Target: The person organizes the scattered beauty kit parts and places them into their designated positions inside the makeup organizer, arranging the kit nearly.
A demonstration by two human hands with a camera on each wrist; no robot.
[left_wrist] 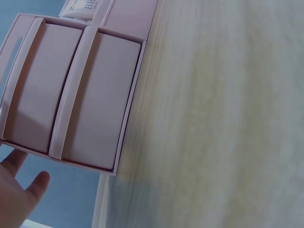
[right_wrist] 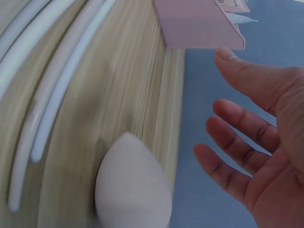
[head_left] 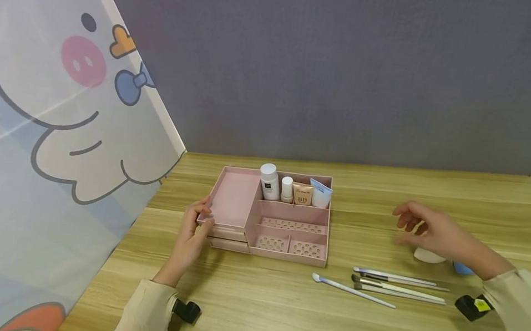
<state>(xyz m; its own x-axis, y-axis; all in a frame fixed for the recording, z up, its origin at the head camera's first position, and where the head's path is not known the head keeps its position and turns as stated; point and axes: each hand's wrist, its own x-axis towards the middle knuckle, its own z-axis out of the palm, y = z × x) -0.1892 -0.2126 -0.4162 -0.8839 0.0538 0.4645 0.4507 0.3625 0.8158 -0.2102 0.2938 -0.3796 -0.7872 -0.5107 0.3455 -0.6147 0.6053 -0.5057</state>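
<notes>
My left hand [head_left: 192, 234] rests its fingers at the left front corner of a pink desktop organizer [head_left: 233, 197]. In the left wrist view its thumb stands apart from the organizer's two drawers. Over the right part of the table, my right hand [head_left: 430, 229] hovers with nothing in it, fingers loosely bent and spread. Below it lies a pale egg-shaped makeup sponge [right_wrist: 133, 185], partly hidden by the hand in the head view. A blue item [head_left: 462, 268] shows beside the sponge, mostly covered by the wrist.
The organizer's back compartment holds a white bottle [head_left: 270, 183], a small white-capped bottle [head_left: 287, 189], a BB cream tube [head_left: 302, 194] and a light blue tube [head_left: 320, 194]. Several makeup brushes [head_left: 400, 293] lie in front of the right hand, with one angled brush [head_left: 354, 292] closer to the organizer.
</notes>
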